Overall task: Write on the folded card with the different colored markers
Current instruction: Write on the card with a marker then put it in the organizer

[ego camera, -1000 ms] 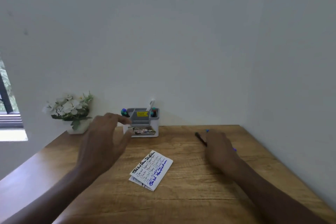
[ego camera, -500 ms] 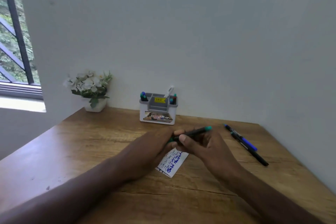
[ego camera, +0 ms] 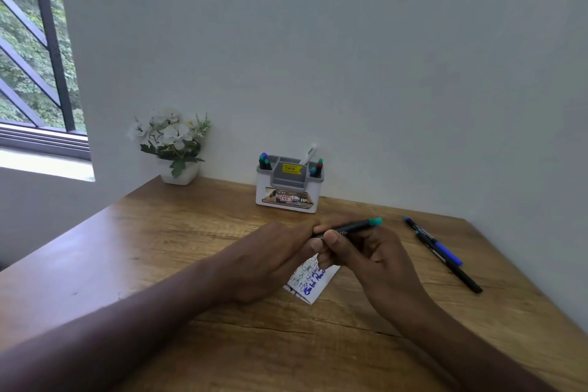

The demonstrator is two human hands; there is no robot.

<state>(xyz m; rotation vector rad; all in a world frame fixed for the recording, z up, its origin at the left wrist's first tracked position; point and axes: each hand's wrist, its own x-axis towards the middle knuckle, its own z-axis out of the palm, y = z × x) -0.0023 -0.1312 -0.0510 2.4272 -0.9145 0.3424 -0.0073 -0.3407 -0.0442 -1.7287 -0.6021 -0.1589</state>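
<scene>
A white folded card [ego camera: 310, 283] with handwritten lines lies on the wooden desk [ego camera: 159, 248], mostly hidden under my hands. Both hands meet just above it around a dark marker with a green end [ego camera: 356, 226]. My right hand [ego camera: 366, 256] grips the barrel, thumb on top. My left hand [ego camera: 273, 261] pinches the marker's near end, which is hidden by the fingers. A blue marker [ego camera: 434, 242] and a black marker [ego camera: 451, 266] lie side by side on the desk to the right.
A white and grey pen holder [ego camera: 289, 191] with several markers stands against the back wall. A small pot of white flowers [ego camera: 173, 146] sits at the back left. The right wall runs close to the desk edge; a window is at far left.
A second ago my left hand reached toward the holder and my right hand lay by the loose markers. Both now hold the green-ended marker over the card; little moved in the last half second.
</scene>
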